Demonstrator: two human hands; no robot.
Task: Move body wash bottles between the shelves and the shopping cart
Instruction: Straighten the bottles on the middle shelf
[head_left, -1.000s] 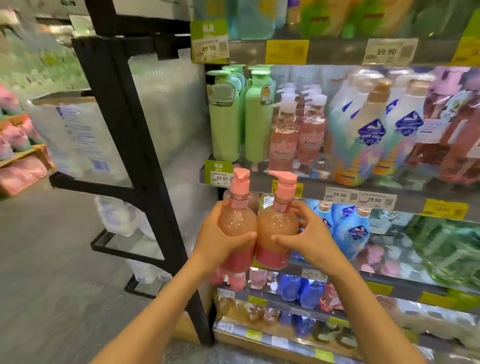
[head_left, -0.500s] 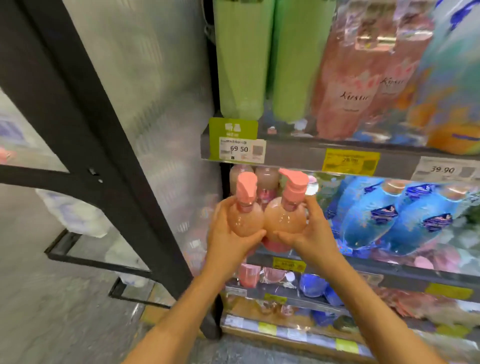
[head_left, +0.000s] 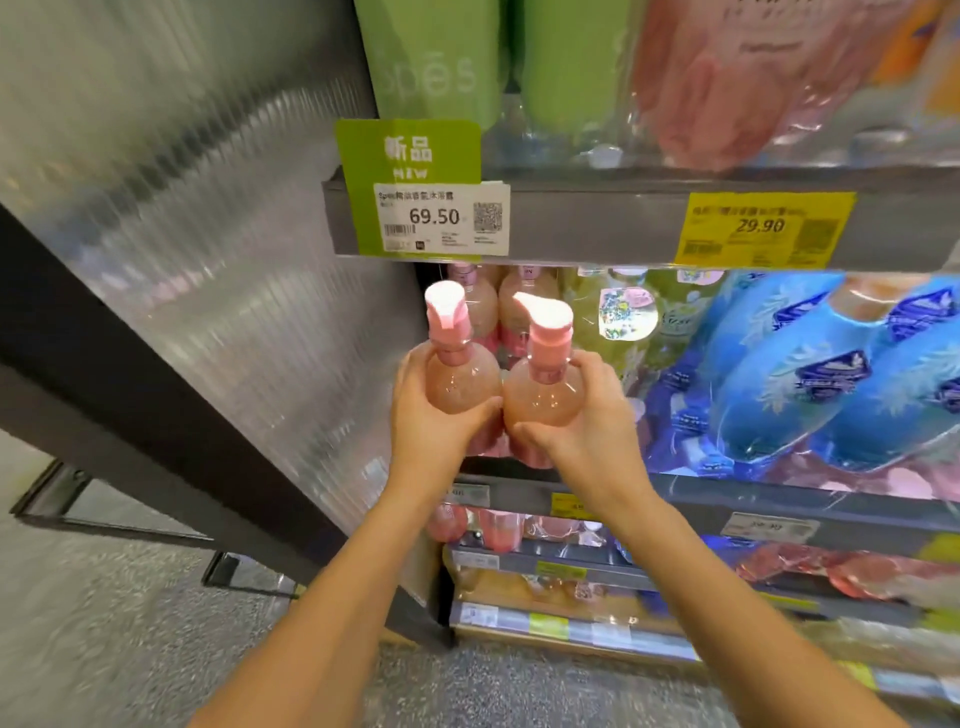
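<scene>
1. Bottles first: two pink pump bottles of body wash are standing upright in the air, side by side and touching at their round shoulders, right at the mouth of the shelf (head_left: 810, 493) that carries matching pink bottles (head_left: 511, 312) further back. The left bottle (head_left: 460, 382) and the right bottle (head_left: 543, 397) are both showing their pump heads pointing left.

2. Left hand (head_left: 434, 418) is wrapping its fingers (head_left: 410, 376) round the far side of the left bottle, with the thumb crossing the front below the shoulder. Right hand (head_left: 582, 415) is mirroring that grip on the right bottle. Holding at the widest part seems to be keeping each bottle steady and vertical, so the pumps are clearing the shelf edge above (head_left: 597, 223).

3. Pressing the pair together looks deliberate to me: they are travelling as one block into the narrow gap at the shelf's left end, beside the ribbed translucent panel (head_left: 218, 249).

4. Judging by the matching stock behind, the person is probably putting these onto the shelf rather than taking them off, though I cannot be sure. No shopping cart is showing.

5. Around them, blue bottles (head_left: 810, 374) are crowding the same shelf to the right, and green bottles (head_left: 441, 57) are sitting on the shelf above, over a green price tag (head_left: 421, 192) reading 69.50. A yellow tag (head_left: 763, 228) is reading 29.90.
</scene>
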